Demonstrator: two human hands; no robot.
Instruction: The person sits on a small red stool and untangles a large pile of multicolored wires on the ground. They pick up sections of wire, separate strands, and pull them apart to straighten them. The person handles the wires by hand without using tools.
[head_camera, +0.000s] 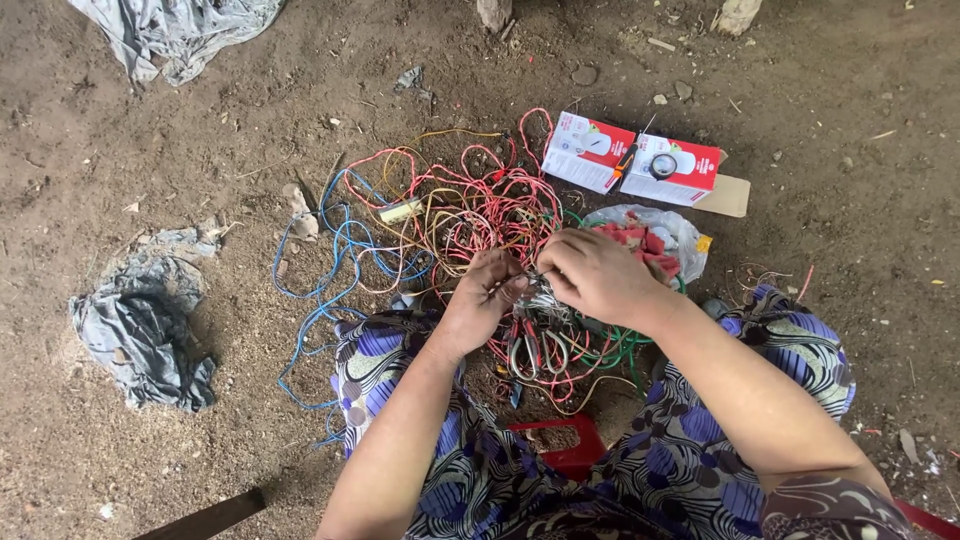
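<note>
A tangled heap of thin wires (470, 215) in red, blue, yellow and green lies on the dirt floor before me. My left hand (480, 300) and my right hand (595, 275) meet over its near side. Both pinch a small bundle of grey-white wire ends (537, 295) between them. Below the hands, looped red and green wires (545, 355) hang toward my knees, which are covered in patterned purple cloth.
Two red-and-white boxes (630, 160) with a small screwdriver (627, 158) across them lie beyond the wires, beside a cardboard piece (728, 196). A clear bag of red pieces (655, 240) sits right of the heap. Grey crumpled sheets (140, 325) lie left; a red stool edge (560, 445) shows below.
</note>
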